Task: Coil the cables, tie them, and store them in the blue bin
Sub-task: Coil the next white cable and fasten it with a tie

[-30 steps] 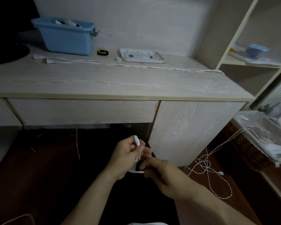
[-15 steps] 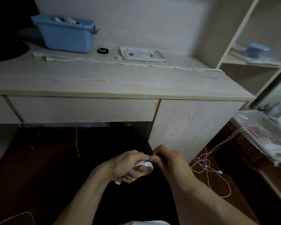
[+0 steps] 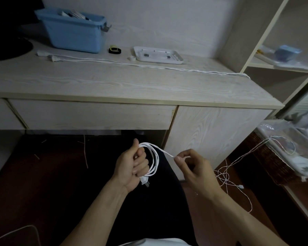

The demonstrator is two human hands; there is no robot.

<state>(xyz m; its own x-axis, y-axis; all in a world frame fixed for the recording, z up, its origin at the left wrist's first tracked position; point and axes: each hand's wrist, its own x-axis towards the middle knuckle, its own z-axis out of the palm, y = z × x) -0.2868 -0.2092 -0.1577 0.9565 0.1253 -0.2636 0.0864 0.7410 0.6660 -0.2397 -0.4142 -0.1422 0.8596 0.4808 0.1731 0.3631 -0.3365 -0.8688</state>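
White cable [image 3: 154, 161] hangs in several loops from the left hand [image 3: 132, 167], whose grip is clenched round the bundle; a plug [image 3: 144, 181] protrudes below the fist. We note the right hand [image 3: 194, 167] pinching the free tail of the same cable between thumb and forefinger, drawn out taut to the right of the coil. Both hands are held low, in front of the counter [image 3: 114, 86] and apart from it.

We judge the step in hand to be the end of coiling, passing into tying. In our assessment the next move calls for the tail to be wound across the loops while the left grip holds the bundle together, then secured.

The bin [image 3: 73, 32] stands at the far left of the counter, well apart from the hands, with items already in it. A second cable [image 3: 149, 65] lies stretched along the counter, uncoiled. A third cable [image 3: 226, 176] lies tangled on the floor to the right. We judge the task well short of complete.
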